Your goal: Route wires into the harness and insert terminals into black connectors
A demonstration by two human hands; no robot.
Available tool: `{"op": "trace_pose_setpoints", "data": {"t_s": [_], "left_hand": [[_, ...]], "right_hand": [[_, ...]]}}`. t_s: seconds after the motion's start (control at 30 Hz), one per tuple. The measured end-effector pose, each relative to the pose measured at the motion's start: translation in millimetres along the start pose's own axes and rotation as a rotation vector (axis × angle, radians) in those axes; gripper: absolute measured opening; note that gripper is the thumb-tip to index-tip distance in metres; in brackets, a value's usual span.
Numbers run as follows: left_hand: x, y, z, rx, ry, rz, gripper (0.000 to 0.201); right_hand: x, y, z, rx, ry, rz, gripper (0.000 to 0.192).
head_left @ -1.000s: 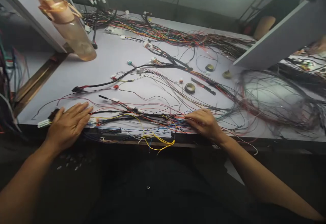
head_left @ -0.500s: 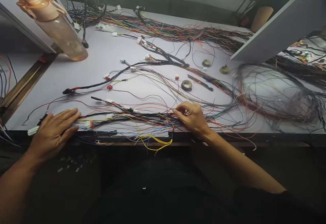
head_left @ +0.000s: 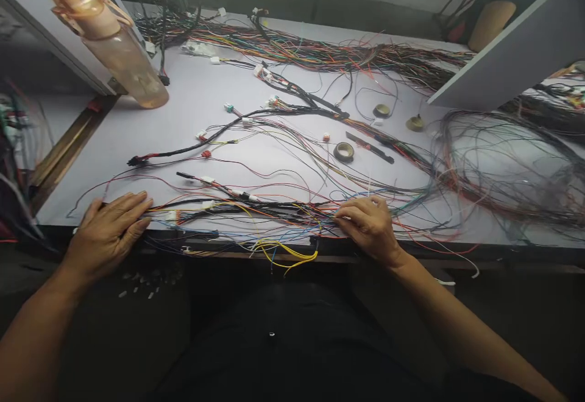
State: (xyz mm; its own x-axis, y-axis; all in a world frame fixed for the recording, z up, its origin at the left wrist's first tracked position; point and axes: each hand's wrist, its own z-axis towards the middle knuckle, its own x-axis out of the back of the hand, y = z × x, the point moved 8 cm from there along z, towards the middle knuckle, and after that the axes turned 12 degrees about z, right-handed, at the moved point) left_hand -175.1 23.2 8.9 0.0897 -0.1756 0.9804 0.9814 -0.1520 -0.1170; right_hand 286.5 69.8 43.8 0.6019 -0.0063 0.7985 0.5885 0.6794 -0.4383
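Both hands sit right at the near edge of the worktop. The left hand lies flat, fingers spread and released, pressing on the left end of the wire bundle that runs along that near edge. The right hand is curled over the same bundle further right, fingertips pinching down among the strands; which wire they grip cannot be made out. Yellow wires loop off the near edge between the hands. Open surface lies toward the far-left corner, beside a tilted clear bottle. Mid-worktop, a tape roll and a dark flat tool sit among crossing leads. A tangled coil crowds the right side, cut off by the frame, and a grey board overhangs it.
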Motion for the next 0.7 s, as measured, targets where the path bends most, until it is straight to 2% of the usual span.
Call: {"op": "trace_pose_setpoints", "data": {"t_s": [0.07, 0.13, 0.27, 0.33, 0.47, 0.53, 0.57, 0.63, 0.7], "left_hand": [[6.9, -2.3, -3.7, 0.009, -0.006, 0.026, 0.044], [9.2, -5.3, -8.0, 0.011, -0.06, 0.022, 0.052], [10.1, -16.1, -16.7, -0.009, -0.138, 0.0, 0.063], [12.7, -20.9, -20.3, -0.014, -0.128, 0.001, 0.06], [21.4, -14.4, -16.5, -0.009, -0.011, -0.043, 0.051], [31.9, 1.5, -7.7, 0.052, 0.098, -0.109, 0.051], [38.5, 18.1, -1.6, 0.041, 0.15, -0.143, 0.053], [52.7, 63.1, 13.1, -0.026, 0.247, -0.214, 0.057], [63.9, 117.9, 29.9, -0.168, 0.322, -0.286, 0.059]], "right_hand": [[2.2, -0.7, -1.4, 0.021, 0.003, 0.044, 0.008], [0.6, 2.3, -4.7, 0.047, -0.014, 0.087, 0.003], [-4.9, 12.6, -8.8, 0.057, -0.041, 0.138, 0.023], [1.0, 14.7, -8.4, 0.024, -0.007, 0.119, 0.027], [16.4, 16.1, -8.0, -0.046, 0.03, 0.058, 0.013], [20.9, 18.7, -10.2, -0.087, 0.022, 0.016, 0.011], [22.2, 19.6, -11.8, -0.107, 0.016, -0.006, 0.012], [22.2, 18.5, -15.0, -0.125, -0.006, -0.042, 0.013], [18.1, 14.3, -16.9, -0.118, -0.048, -0.067, 0.014]]}}
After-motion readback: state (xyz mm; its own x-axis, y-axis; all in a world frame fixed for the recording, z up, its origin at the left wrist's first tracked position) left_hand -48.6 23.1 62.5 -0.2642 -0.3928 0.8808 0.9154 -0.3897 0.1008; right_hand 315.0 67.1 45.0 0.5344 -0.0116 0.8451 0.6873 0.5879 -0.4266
